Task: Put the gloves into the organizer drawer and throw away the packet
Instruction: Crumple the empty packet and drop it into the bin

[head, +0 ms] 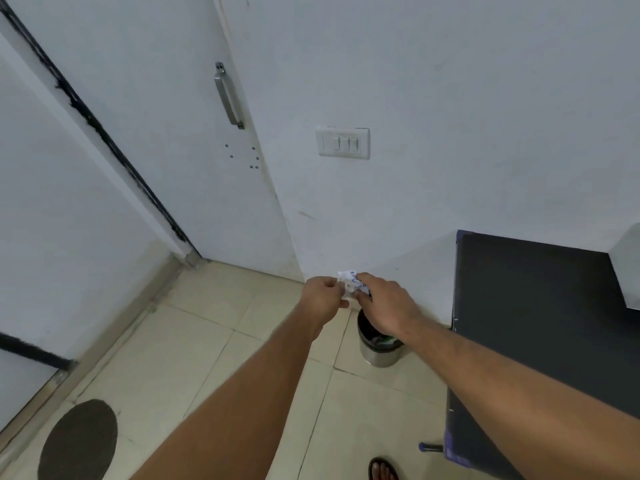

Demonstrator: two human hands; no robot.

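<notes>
A crumpled white packet (pixel 349 283) with blue print is held between both hands, above and just behind a small steel bin. My left hand (pixel 323 295) pinches its left edge. My right hand (pixel 388 304) grips its right side with curled fingers and covers part of it. The round steel bin (pixel 375 351) stands on the floor by the wall under my right wrist, with dark and green rubbish inside. No gloves or organizer drawer are in view.
A dark table (pixel 526 341) fills the right side, with a white box (pixel 628 268) on its far corner. A white door with a metal handle (pixel 228 95) stands ahead on the left. A switch plate (pixel 343 142) is on the wall. A dark oval mat (pixel 79 441) lies at the lower left, and a sandalled foot (pixel 382 471) is below.
</notes>
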